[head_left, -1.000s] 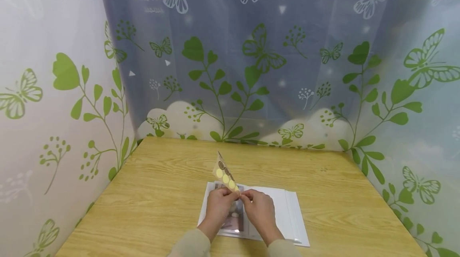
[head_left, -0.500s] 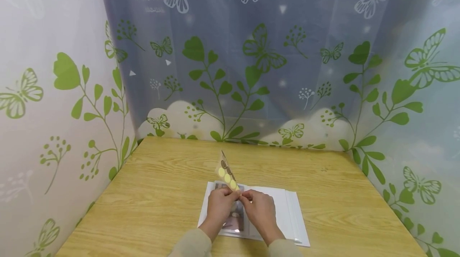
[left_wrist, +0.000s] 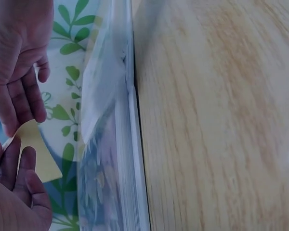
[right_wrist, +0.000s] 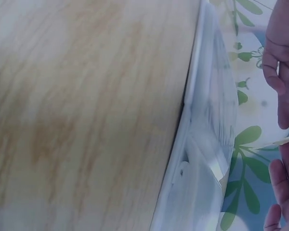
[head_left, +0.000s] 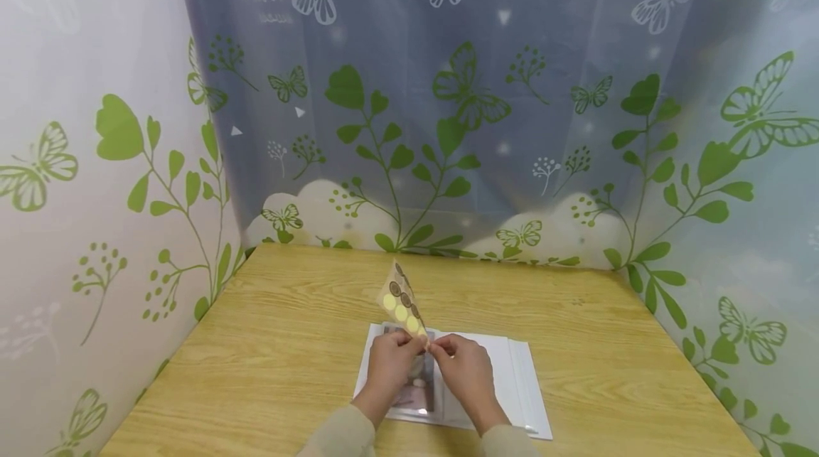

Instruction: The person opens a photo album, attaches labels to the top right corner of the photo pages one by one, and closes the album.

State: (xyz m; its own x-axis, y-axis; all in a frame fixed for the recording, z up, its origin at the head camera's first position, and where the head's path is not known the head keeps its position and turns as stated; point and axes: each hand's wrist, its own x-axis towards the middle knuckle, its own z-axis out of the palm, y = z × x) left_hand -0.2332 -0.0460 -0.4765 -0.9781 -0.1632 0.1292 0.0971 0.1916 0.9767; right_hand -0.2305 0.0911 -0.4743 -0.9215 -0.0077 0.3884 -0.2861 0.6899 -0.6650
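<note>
A sheet of round stickers [head_left: 403, 304], with brown circles and pale yellow ones, stands up at a slant over an open photo album [head_left: 493, 379]. My left hand [head_left: 390, 364] pinches its lower end between thumb and fingers. Right beside it, my right hand [head_left: 466, 372] pinches at the bottom corner of the same sheet, fingertips nearly meeting the left ones. In the left wrist view the sheet's plain yellowish back [left_wrist: 41, 156] bends between both hands. Whether a single sticker is between the right fingertips I cannot tell.
The album lies on a wood-grain table [head_left: 256, 343], a photo [head_left: 419, 396] in the clear sleeve of its left page and white on the right. A curtain [head_left: 409, 123] printed with leaves and butterflies hangs behind the table and along both sides.
The sheet has turned slightly, so more of its stickered face shows, and its top has risen a little. My right hand has shifted very slightly right; the album stays put.
</note>
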